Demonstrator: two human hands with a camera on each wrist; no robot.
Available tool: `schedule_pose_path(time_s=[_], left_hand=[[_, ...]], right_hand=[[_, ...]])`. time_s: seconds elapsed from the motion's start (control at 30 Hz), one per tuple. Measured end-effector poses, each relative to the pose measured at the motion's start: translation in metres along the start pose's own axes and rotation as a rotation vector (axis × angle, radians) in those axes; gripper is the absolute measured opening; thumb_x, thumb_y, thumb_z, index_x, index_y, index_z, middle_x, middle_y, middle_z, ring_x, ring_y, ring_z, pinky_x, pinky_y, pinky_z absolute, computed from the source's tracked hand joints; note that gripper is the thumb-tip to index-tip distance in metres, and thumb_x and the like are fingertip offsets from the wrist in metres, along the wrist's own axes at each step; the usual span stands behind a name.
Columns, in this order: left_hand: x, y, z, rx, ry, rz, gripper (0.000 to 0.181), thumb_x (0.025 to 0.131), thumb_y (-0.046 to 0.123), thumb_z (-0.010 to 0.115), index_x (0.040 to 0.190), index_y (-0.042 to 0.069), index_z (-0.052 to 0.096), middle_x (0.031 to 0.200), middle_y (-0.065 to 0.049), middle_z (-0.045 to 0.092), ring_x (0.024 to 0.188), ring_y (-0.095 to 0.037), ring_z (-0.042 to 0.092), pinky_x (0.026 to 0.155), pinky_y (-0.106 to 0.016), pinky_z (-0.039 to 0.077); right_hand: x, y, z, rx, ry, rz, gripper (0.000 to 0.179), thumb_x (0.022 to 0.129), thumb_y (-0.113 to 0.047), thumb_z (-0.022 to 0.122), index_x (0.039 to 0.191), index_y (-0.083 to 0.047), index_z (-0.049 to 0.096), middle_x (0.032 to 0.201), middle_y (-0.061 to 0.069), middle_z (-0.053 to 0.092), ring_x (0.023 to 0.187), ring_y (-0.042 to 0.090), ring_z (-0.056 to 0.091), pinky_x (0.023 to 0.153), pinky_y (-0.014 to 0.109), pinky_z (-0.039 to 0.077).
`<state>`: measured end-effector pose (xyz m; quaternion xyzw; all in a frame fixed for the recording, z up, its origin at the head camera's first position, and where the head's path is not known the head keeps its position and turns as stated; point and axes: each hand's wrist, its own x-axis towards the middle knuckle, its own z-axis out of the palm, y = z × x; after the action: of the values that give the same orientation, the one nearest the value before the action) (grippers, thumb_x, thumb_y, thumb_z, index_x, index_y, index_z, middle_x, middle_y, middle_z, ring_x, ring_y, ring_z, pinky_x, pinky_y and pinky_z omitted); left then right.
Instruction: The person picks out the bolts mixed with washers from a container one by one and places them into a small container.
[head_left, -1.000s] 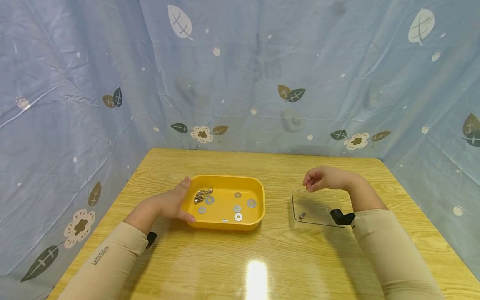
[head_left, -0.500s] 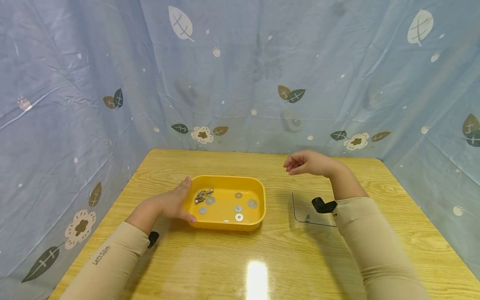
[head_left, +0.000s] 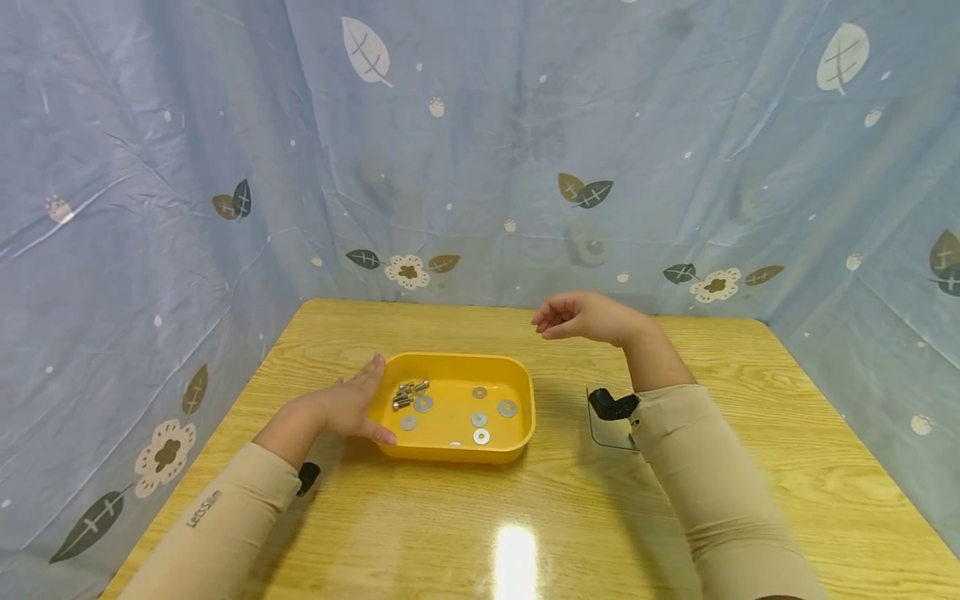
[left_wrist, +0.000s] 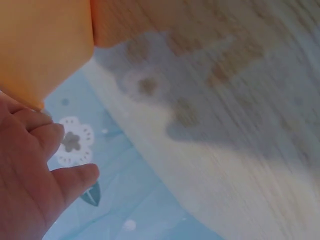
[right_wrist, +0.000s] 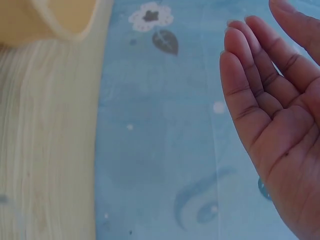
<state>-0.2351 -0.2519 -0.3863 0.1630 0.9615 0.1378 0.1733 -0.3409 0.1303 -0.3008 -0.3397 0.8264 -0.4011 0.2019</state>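
Observation:
A yellow tray (head_left: 450, 454) stands on the table, holding a cluster of socket-head screws (head_left: 405, 393) at its left and several flat washers (head_left: 507, 408). My left hand (head_left: 352, 407) rests against the tray's left end, fingers extended towards the far corner and thumb at the front. Past the tray's right end, my right hand (head_left: 588, 317) hovers above the table with loosely bent fingers. Its palm (right_wrist: 290, 130) shows nothing held in the right wrist view. A clear shallow container (head_left: 600, 432) lies below the right forearm, which hides most of it; a small screw (head_left: 632, 439) shows there.
The wooden table (head_left: 420, 517) has a bright light reflection near its front. A blue patterned curtain (head_left: 480, 150) hangs behind the table and along both sides. A black camera mount (head_left: 611, 405) sits at the right wrist.
My right hand has moved left, from above the clear container towards the yellow tray, first rising a little. Its forearm covers more of the container. My left hand has stayed at the tray.

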Motion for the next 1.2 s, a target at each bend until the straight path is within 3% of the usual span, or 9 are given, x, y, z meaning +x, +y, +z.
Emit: schedule_pose_path(time_s=[0.13, 0.37, 0.77, 1.2], left_hand=[[0.003, -0.001, 0.000, 0.027, 0.023, 0.014, 0.130, 0.064, 0.063, 0.069, 0.143, -0.003, -0.010, 0.149, -0.020, -0.014, 0.138, -0.035, -0.002, 0.103, -0.062, 0.009], [0.006, -0.004, 0.002, 0.030, 0.014, 0.026, 0.134, 0.060, 0.065, 0.070, 0.143, -0.005, -0.010, 0.149, -0.021, -0.016, 0.138, -0.035, -0.005, 0.104, -0.061, 0.011], [0.006, -0.005, 0.003, 0.050, 0.021, 0.035, 0.133, 0.061, 0.068, 0.067, 0.143, -0.004, -0.009, 0.149, -0.020, -0.016, 0.138, -0.034, -0.005, 0.104, -0.060, 0.013], [0.006, -0.005, 0.004, 0.050, 0.041, 0.028, 0.134, 0.059, 0.070, 0.065, 0.143, -0.003, -0.008, 0.149, -0.019, -0.015, 0.138, -0.032, -0.004, 0.105, -0.058, 0.014]], right_hand=[[0.012, -0.008, 0.007, -0.004, -0.010, -0.016, 0.021, 0.087, -0.013, 0.063, 0.106, -0.006, 0.061, 0.103, 0.008, 0.062, 0.096, 0.023, 0.058, 0.086, 0.033, 0.048], [0.028, -0.016, 0.020, 0.046, -0.026, -0.031, 0.020, 0.086, -0.010, 0.064, 0.104, -0.005, 0.061, 0.101, 0.010, 0.062, 0.099, 0.034, 0.056, 0.085, 0.035, 0.048], [0.057, -0.026, 0.046, 0.056, -0.024, -0.105, 0.018, 0.086, -0.010, 0.063, 0.104, -0.005, 0.062, 0.100, 0.008, 0.063, 0.097, 0.029, 0.058, 0.084, 0.031, 0.049], [0.090, -0.026, 0.077, 0.066, -0.065, -0.113, 0.018, 0.086, -0.010, 0.063, 0.104, -0.005, 0.062, 0.100, 0.014, 0.062, 0.092, 0.024, 0.059, 0.084, 0.032, 0.049]])
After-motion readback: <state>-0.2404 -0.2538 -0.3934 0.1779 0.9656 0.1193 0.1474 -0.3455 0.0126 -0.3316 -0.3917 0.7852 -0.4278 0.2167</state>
